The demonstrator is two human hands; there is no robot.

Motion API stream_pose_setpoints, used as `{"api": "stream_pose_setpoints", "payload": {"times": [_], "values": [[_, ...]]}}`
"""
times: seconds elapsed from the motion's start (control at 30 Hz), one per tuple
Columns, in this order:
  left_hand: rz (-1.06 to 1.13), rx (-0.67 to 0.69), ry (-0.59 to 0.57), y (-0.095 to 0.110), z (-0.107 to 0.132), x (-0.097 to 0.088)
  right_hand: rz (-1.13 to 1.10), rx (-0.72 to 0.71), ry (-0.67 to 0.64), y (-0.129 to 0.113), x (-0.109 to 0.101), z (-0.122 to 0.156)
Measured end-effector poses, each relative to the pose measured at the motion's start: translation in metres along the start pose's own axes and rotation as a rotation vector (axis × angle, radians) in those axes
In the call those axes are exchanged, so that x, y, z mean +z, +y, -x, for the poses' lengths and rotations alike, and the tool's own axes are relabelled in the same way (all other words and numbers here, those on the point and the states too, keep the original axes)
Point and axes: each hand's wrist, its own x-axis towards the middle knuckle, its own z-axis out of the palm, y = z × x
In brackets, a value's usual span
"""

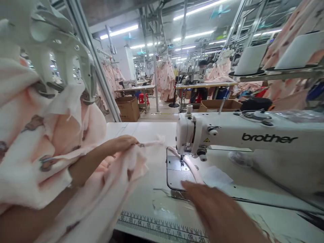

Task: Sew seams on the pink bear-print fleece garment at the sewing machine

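Note:
My left hand (124,143) is closed on the edge of a pale pink printed garment (136,162), left of the sewing machine (243,135). The cloth drapes over and below my left forearm. A narrow pink fabric strip (191,167) runs under the presser foot (182,160) and curves toward me across the metal needle plate (174,175). At the strip's near end, my right hand (215,206) reaches in, blurred, its fingers stretched forward. Whether it touches the strip I cannot tell.
More pink printed cloth (22,135) hangs at left from a pale hanger clamp (60,47). A printed ruler (162,227) lines the table's front edge. Thread cones (250,59) stand at upper right. Cardboard boxes (128,108) and other workstations are behind.

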Motion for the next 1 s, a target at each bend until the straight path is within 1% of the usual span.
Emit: {"api": "stream_pose_setpoints", "payload": {"times": [0.03,0.07,0.1,0.17,0.2,0.23,0.27,0.37,0.4,0.47,0.5,0.57,0.7,0.77,0.83,0.87,0.9,0.97,1.0], "values": [[0.032,0.035,-0.069,0.009,0.023,0.004,-0.173,-0.005,0.057,-0.024,0.003,0.0],[0.063,0.085,-0.12,0.018,0.045,0.012,-0.299,-0.015,0.107,-0.046,0.005,-0.003],[0.127,0.176,-0.176,0.027,0.065,0.022,-0.376,-0.031,0.156,-0.065,0.007,-0.006],[0.272,0.232,-0.217,0.041,0.098,0.04,-0.505,-0.019,0.234,-0.09,0.01,-0.013],[0.339,0.238,-0.229,0.045,0.11,0.048,-0.566,0.029,0.25,-0.096,0.01,-0.015],[0.389,0.228,-0.236,0.047,0.118,0.053,-0.643,0.112,0.243,-0.098,0.01,-0.017],[0.42,0.217,-0.236,0.047,0.122,0.057,-0.743,0.22,0.209,-0.098,0.008,-0.017],[0.467,0.165,-0.204,0.043,0.123,0.059,-1.177,0.57,0.029,-0.088,-0.004,-0.014],[0.481,0.146,-0.204,0.042,0.121,0.058,-1.325,0.656,-0.022,-0.085,-0.01,-0.014],[0.51,0.125,-0.217,0.041,0.118,0.055,-1.515,0.76,-0.093,-0.078,-0.02,-0.014],[0.516,0.126,-0.224,0.042,0.117,0.054,-1.544,0.782,-0.113,-0.076,-0.023,-0.014],[0.505,0.132,-0.218,0.043,0.116,0.054,-1.539,0.776,-0.136,-0.072,-0.026,-0.014],[0.465,0.123,-0.234,0.044,0.113,0.059,-1.573,0.718,-0.17,-0.067,-0.02,-0.012],[0.446,0.115,-0.247,0.043,0.111,0.062,-1.573,0.727,-0.191,-0.065,-0.019,-0.009],[0.437,0.112,-0.251,0.043,0.108,0.064,-1.462,0.719,-0.192,-0.062,-0.02,-0.006],[0.429,0.12,-0.24,0.044,0.106,0.064,-1.345,0.674,-0.17,-0.059,-0.02,-0.006],[0.417,0.141,-0.225,0.045,0.104,0.063,-1.197,0.589,-0.136,-0.055,-0.02,-0.006],[0.39,0.22,-0.217,0.046,0.1,0.06,-0.869,0.338,-0.059,-0.042,-0.016,-0.009],[0.376,0.268,-0.232,0.046,0.098,0.057,-0.735,0.207,-0.049,-0.035,-0.012,-0.012]]}}
